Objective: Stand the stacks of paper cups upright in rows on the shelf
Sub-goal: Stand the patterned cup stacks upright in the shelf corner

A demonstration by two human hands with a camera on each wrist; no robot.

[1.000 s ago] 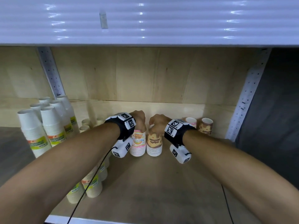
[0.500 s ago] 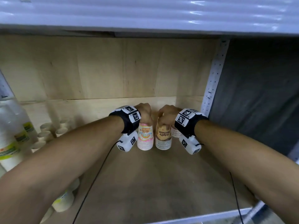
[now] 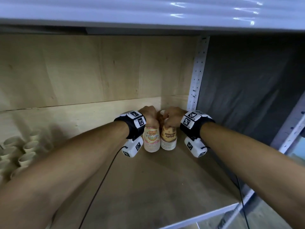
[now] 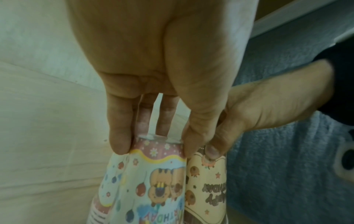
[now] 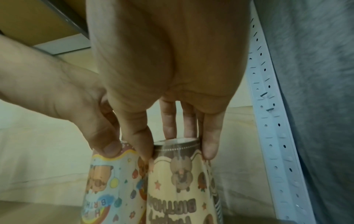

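Two short stacks of printed paper cups stand upside down, side by side, on the wooden shelf (image 3: 148, 187) near its back right corner. My left hand (image 3: 151, 120) grips the top of the pink-and-blue stack (image 3: 151, 139) from above; its fingers (image 4: 119, 136) and thumb pinch the upturned base (image 4: 159, 145). My right hand (image 3: 171, 120) grips the brown-and-cream stack (image 3: 168, 138) the same way, fingers (image 5: 209, 145) round its base (image 5: 176, 145). The two stacks touch. Another cup (image 3: 162, 112) peeks out behind the hands.
Plain cream cups (image 3: 24, 151) stand in rows at the left edge of the shelf. A white perforated upright (image 3: 197, 76) and a dark grey cloth (image 3: 247, 90) bound the right side. The upper shelf (image 3: 148, 12) hangs low overhead. Bare board lies in front of the stacks.
Both hands have slid the two stacks rightwards along the shelf, closer to the white upright. The view has panned right, so the tall white stacks at the left have left the frame.
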